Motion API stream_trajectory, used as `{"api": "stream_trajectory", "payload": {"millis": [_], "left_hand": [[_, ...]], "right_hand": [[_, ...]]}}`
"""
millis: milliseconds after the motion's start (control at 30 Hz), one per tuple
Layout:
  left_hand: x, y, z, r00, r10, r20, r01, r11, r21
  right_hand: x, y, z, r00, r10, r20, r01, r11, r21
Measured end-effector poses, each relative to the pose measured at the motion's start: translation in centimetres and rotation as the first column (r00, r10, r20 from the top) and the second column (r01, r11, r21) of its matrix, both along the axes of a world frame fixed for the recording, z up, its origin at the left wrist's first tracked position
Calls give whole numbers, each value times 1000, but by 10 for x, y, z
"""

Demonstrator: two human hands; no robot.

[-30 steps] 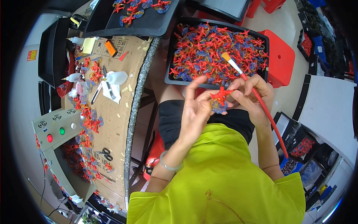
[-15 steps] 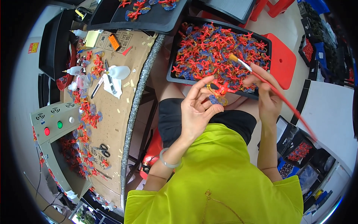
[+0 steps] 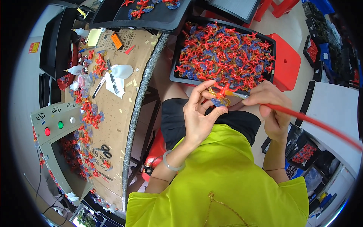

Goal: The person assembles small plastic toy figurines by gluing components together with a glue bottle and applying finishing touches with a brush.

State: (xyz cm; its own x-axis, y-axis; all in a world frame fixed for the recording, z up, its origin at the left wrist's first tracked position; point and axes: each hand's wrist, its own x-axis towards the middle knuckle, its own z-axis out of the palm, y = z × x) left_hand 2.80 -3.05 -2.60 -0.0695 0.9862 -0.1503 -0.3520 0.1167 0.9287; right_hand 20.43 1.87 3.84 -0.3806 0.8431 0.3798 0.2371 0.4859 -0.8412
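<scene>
Pinched in my left hand (image 3: 200,117) is a small figurine (image 3: 219,101) with a red body, a blue base and clear yellow loops. My right hand (image 3: 270,108) is closed round a paintbrush (image 3: 314,122) with a long red handle and a metal collar. The brush's bristles meet the figurine's red part, as far as I can see. Just beyond both hands stands a black tray (image 3: 177,78) heaped with many similar red, blue and yellow figurines (image 3: 227,53).
To my left a cardboard-topped workbench (image 3: 117,136) carries a white squeeze bottle (image 3: 121,72), scissors (image 3: 106,151), an orange box (image 3: 116,41) and a grey machine (image 3: 56,125) with buttons. More figurines line it. A red stool (image 3: 287,60) stands by the tray.
My right hand has turned and lowered the brush, bringing its bristles from above the tray down to the figurine. My left hand has stayed nearly still.
</scene>
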Motion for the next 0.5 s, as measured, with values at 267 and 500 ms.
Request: {"api": "stream_trajectory", "payload": {"millis": [267,500], "left_hand": [[1,-3,0,1000,-19,4,19,1000,-14],[-2,-1,3,1000,-12,-25,12,1000,-10]], "right_hand": [[5,10,2,984,124,124,-128,992,23],[10,11,1,959,195,206,-195,981,-21]]}}
